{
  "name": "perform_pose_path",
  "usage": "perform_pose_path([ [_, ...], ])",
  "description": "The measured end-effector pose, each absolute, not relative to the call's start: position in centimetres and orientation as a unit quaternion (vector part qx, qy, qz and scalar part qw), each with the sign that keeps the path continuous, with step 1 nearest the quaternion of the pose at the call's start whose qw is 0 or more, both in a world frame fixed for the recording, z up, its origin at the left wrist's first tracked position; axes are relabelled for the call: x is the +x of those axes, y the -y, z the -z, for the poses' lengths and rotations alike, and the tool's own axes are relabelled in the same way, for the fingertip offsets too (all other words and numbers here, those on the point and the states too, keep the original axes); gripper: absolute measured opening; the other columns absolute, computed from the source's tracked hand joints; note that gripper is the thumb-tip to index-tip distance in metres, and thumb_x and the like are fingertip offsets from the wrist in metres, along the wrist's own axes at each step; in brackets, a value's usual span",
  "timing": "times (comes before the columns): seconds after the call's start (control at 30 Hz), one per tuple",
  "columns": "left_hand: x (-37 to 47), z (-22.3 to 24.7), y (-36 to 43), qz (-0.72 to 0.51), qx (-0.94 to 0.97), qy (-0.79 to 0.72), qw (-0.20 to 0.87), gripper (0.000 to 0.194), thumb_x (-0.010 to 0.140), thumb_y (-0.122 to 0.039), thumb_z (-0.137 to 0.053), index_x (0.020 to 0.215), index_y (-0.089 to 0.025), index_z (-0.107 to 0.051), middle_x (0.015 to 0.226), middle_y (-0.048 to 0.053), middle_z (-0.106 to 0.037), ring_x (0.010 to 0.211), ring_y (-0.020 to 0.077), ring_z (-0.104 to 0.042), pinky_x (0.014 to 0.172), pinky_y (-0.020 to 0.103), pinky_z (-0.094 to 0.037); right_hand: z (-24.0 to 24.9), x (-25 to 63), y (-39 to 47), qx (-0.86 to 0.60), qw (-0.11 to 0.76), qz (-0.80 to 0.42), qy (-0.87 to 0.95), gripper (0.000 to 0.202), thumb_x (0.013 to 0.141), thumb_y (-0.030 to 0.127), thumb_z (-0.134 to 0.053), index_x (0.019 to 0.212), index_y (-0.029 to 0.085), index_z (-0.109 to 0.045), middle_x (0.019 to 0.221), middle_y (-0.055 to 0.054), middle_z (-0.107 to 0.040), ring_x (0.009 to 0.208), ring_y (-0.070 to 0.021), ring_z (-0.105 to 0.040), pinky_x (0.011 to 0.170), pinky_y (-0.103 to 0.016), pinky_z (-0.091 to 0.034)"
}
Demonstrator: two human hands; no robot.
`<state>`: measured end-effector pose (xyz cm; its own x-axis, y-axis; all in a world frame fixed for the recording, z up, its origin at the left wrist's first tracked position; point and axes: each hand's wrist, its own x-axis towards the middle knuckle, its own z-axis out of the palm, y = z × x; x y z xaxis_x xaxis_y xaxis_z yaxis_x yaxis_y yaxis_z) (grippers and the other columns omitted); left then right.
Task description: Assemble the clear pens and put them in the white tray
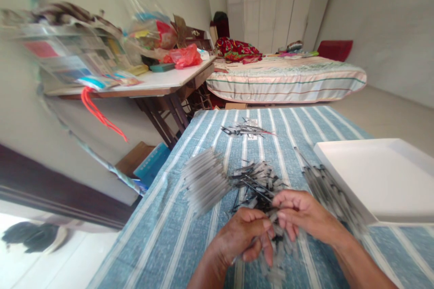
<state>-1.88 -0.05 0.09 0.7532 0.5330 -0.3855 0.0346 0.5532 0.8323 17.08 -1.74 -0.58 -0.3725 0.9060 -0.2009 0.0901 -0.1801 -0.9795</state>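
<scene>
Both hands work low over a pile of small clear and black pen parts (259, 174). My right hand (301, 214) pinches a thin dark rod (256, 189) that looks like a pen refill, its far end pointing up and left. Close beside it, my left hand (242, 235) is closed, thumb against fingers; what it grips is hidden and blurred. To the left of the pile lies a neat row of pale translucent tubes (205, 183), like pen barrels. More long grey pens or tubes (334, 194) lie to the right, along the box.
A shallow white box (400, 180) sits at the right on the striped blue cloth (162, 216). Thin dark and red sticks (246, 129) lie on a white label farther back. A cluttered side table (162, 79) stands left, a bed (288, 76) beyond.
</scene>
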Motion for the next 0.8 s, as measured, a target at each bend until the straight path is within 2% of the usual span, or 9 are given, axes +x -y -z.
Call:
perform_pose_path([
  [0.13,-1.71,-0.13,0.06,-0.15,0.445,-0.32,0.823,0.021,0.077,-0.032,-0.053,0.073,-0.011,-0.057,0.052,0.006,-0.067,0.021,0.0032,-0.033,0.024,0.015,-0.016,0.52,17.16,1.65,-0.49,0.316,-0.58,0.569,0.036,0.082,0.046,-0.05,0.062,0.016,-0.046,0.046,0.005,-0.053,0.029,-0.0039,-0.042,0.031,-0.014,-0.026],
  [0.3,-1.72,0.01,-0.1,-0.141,0.45,-0.336,0.815,0.028,0.076,-0.039,-0.054,0.074,-0.011,-0.056,0.052,0.006,-0.067,0.021,0.003,-0.033,0.025,0.015,-0.016,0.64,17.35,1.49,-0.458,0.333,-0.615,0.548,0.028,0.078,0.043,-0.057,0.084,0.016,-0.05,0.057,0.005,-0.06,0.035,-0.0057,-0.051,0.036,-0.015,-0.035],
  [0.47,-1.81,0.07,-0.27,-0.145,0.455,-0.327,0.816,0.028,0.079,-0.038,-0.05,0.075,-0.011,-0.056,0.051,0.005,-0.067,0.021,0.0031,-0.032,0.025,0.015,-0.016,0.71,17.46,1.57,-0.488,0.318,-0.587,0.562,0.037,0.084,0.048,-0.045,0.065,0.016,-0.046,0.045,0.005,-0.053,0.028,-0.0035,-0.042,0.03,-0.013,-0.025],
  [0.57,-1.76,0.04,-0.29,-0.145,0.459,-0.323,0.815,0.027,0.08,-0.037,-0.049,0.076,-0.012,-0.056,0.051,0.005,-0.067,0.022,0.0033,-0.032,0.025,0.015,-0.015,0.49,17.66,1.63,-0.445,0.332,-0.625,0.549,0.027,0.081,0.043,-0.052,0.082,0.016,-0.049,0.057,0.004,-0.06,0.035,-0.0053,-0.051,0.034,-0.014,-0.032],
  [0.67,-1.69,0.06,-0.28,-0.148,0.466,-0.327,0.809,0.027,0.08,-0.038,-0.049,0.075,-0.012,-0.055,0.052,0.005,-0.067,0.022,0.0031,-0.032,0.026,0.015,-0.015,0.35,17.68,1.57,-0.446,0.33,-0.634,0.539,0.033,0.078,0.043,-0.057,0.096,0.017,-0.048,0.062,0.004,-0.061,0.036,-0.0061,-0.053,0.034,-0.014,-0.033],
  [0.8,-1.64,0.07,-0.21,-0.141,0.472,-0.336,0.803,0.027,0.08,-0.038,-0.05,0.074,-0.012,-0.056,0.051,0.004,-0.066,0.023,0.0029,-0.033,0.026,0.015,-0.016,0.66,17.31,1.48,-0.469,0.322,-0.619,0.541,0.034,0.08,0.049,-0.051,0.076,0.015,-0.049,0.051,0.005,-0.058,0.031,-0.0055,-0.05,0.031,-0.013,-0.028],
])
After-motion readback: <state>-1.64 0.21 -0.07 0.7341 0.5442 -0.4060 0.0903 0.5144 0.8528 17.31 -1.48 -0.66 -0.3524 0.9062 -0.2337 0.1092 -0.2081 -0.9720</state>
